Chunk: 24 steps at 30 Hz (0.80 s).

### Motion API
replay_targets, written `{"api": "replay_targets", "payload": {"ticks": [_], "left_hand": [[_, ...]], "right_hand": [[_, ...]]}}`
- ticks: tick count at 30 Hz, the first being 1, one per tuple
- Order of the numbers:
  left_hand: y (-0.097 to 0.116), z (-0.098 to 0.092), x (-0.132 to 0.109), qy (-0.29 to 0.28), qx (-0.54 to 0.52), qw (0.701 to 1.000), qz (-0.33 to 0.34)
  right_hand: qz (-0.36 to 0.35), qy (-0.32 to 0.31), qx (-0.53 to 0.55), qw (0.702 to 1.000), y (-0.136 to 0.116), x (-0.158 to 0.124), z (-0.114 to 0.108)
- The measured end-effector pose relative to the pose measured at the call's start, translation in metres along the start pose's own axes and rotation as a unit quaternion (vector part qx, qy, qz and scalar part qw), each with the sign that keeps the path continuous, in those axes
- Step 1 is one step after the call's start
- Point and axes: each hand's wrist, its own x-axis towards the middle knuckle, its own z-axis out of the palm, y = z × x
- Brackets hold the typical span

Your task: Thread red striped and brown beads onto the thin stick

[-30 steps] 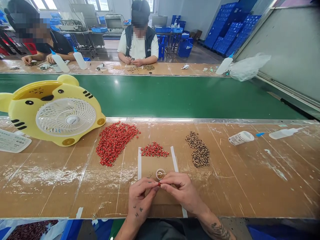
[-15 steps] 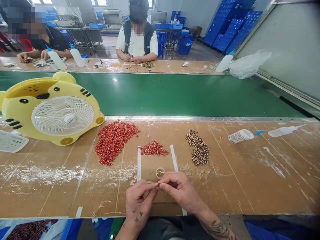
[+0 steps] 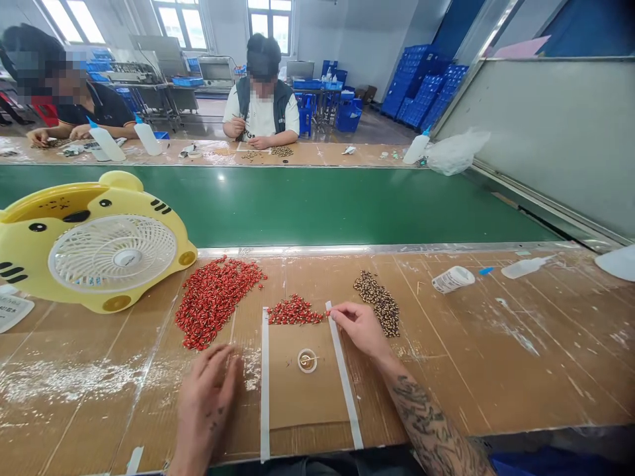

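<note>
My left hand (image 3: 207, 395) lies flat on the cardboard with fingers stretched toward the big pile of red pieces (image 3: 214, 299), holding nothing. My right hand (image 3: 358, 325) has reached forward to the right end of the small red pile (image 3: 294, 311), its fingertips pinched on a small red piece beside the white tape strip (image 3: 344, 378). A little white cup (image 3: 307, 360) with a thin stick in it sits on the cardboard square (image 3: 303, 396) between both hands. A pile of dark speckled pieces (image 3: 379, 306) lies just right of my right hand.
A yellow tiger-shaped fan (image 3: 96, 246) stands at the left. A white tape roll (image 3: 452, 279) and squeeze bottle (image 3: 526, 266) lie at the right. Beyond the green conveyor belt (image 3: 322, 201), two people work at the far table (image 3: 317, 153). Blue crates (image 3: 421, 86) are stacked behind.
My hands have parted from their joined pinch near the cup. The left dropped flat to the left; the right reached forward to the small red pile. The view tilted up.
</note>
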Motion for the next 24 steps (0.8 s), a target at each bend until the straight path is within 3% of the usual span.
{"api": "replay_targets", "payload": {"ticks": [3,7,13,17,20,24], "left_hand": [[-0.037,-0.013,0.0,-0.025,0.149,0.988,-0.024],[-0.056,-0.013,-0.006,-0.061,0.155,0.985,-0.032],[-0.051,-0.009,-0.001,-0.06,0.15,0.986,-0.038],[-0.048,-0.004,0.006,-0.086,0.128,0.988,-0.002],[-0.047,-0.004,0.009,-0.095,0.116,0.989,-0.004],[-0.042,-0.009,0.014,-0.114,0.136,0.984,-0.011]], "right_hand": [[-0.013,-0.003,-0.047,0.999,0.01,0.022,0.0],[-0.034,-0.011,-0.099,0.994,0.01,0.03,0.01],[-0.039,-0.012,-0.103,0.994,0.015,0.024,0.002],[-0.034,-0.02,-0.08,0.996,0.015,0.01,-0.006],[-0.042,-0.054,-0.061,0.996,0.006,-0.006,-0.006],[-0.084,-0.146,-0.047,0.985,-0.007,-0.025,0.002]]}}
